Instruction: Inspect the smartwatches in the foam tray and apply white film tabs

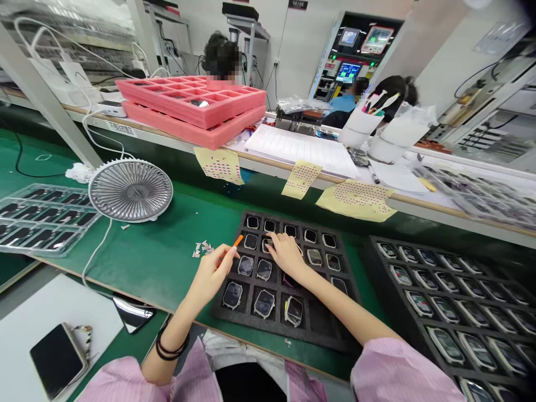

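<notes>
1. About sixteen watches (264, 269) sit one to a cell in a black foam tray (268, 329), five cells across. The hands may hide more, so the exact count is unclear.
2. The watches are rounded rectangles with glossy faces, lying flat. The nearest three look wrapped in clear film, and one has a yellow mark along its edge.
3. The right hand (287, 257) lies over the tray's middle, its fingers (272, 240) bent down onto a watch in the second row from the far side. Whether they grip it, I cannot tell.
4. The left hand (213, 273) pinches one orange stick (238, 240) between thumb and fingers, just above the tray's left part, with the stick's tip pointing far and right.
5. Small film scraps (202, 249) lie left of the tray on a green mat (167, 262).
6. A second black tray (439, 312) to the right holds many more watches.
7. Further left stand a fan (130, 190) and a clear tray (42, 220); far off are two pink foam trays (190, 100) and three yellow sheets (301, 178).
</notes>
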